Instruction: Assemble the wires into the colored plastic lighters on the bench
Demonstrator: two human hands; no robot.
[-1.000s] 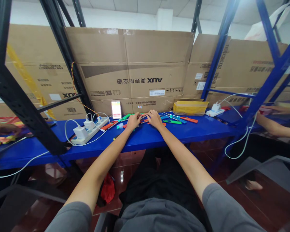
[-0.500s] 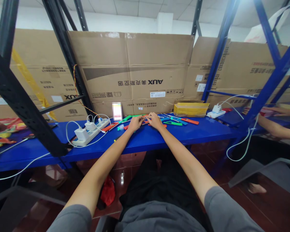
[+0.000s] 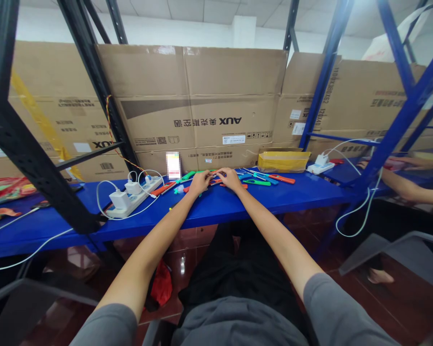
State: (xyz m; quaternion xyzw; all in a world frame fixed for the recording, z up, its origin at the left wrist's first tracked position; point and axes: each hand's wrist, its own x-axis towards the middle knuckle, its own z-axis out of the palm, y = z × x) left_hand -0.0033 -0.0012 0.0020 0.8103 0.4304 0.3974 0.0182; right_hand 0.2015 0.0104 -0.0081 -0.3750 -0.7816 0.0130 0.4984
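Observation:
Near the middle of the blue table (image 3: 238, 206), my left hand (image 3: 200, 182) and my right hand (image 3: 231, 179) are close together, fingertips almost meeting. Both have bent, pinching fingers. Whatever lies between them is too small and too hidden to name. Around them are several colourful plastic pieces with slim metal rods, looking like long-necked lighters. A green handle (image 3: 258, 182) and an orange handle (image 3: 284, 179) lie right of my right hand. Left of my left hand are another orange handle (image 3: 163, 188) and a green one (image 3: 186, 177).
A white power strip (image 3: 137, 198) with plugged-in chargers and cables stands at left. A pixelated upright screen (image 3: 173, 166) leans by the cardboard wall (image 3: 202, 110). A yellow-taped box (image 3: 283, 161) sits at back right. Another person's arm (image 3: 400, 182) shows at far right.
My hands stay in nearly the same place, with small shifts of the fingers. The view has turned slightly. At far left, another person's hand is no longer visible over the colourful items.

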